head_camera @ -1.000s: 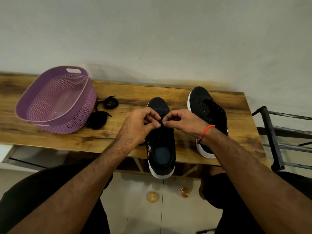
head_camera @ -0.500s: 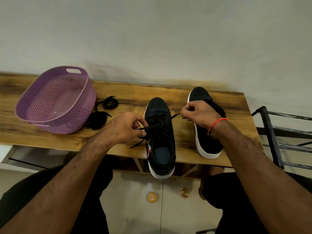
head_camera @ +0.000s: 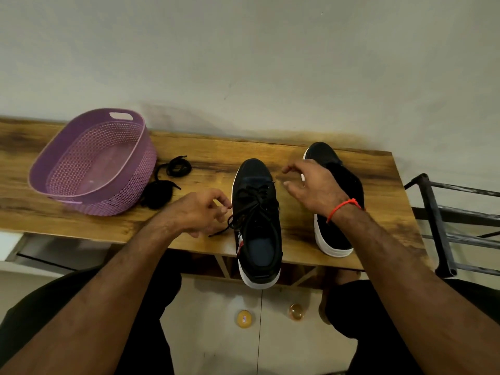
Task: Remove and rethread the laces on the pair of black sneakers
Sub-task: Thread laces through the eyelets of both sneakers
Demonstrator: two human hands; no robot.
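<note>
1. Head view: a person sits at a wooden worktop [head_camera: 270,152] set against a pale wall. The left hand [head_camera: 198,212] hovers just beside the near black sneaker [head_camera: 257,217], fingers loosely curled and apart, gripping nothing. A loose lace end [head_camera: 219,232] trails on the wood just under it.
2. The right hand [head_camera: 313,185] is raised over the gap between the two shoes, fingers spread and empty — a red thread band circles its wrist.
3. The near sneaker points away from the person, its heel overhanging the worktop's front edge. Its lace [head_camera: 251,201] is slack across the eyelets. The second sneaker [head_camera: 338,201] stands to the right, partly behind the right hand; whether it is laced cannot be told.
4. Judged step: unlacing the near shoe. Doing it well likely means steadying the shoe with one hand and drawing the lace out crossing by crossing — not tugging, or the overhanging shoe may tip.
5. Nearby: a purple basket [head_camera: 81,201] at far left, with a bundle of black laces [head_camera: 159,193] touching its side. Neither blocks the hands.
</note>
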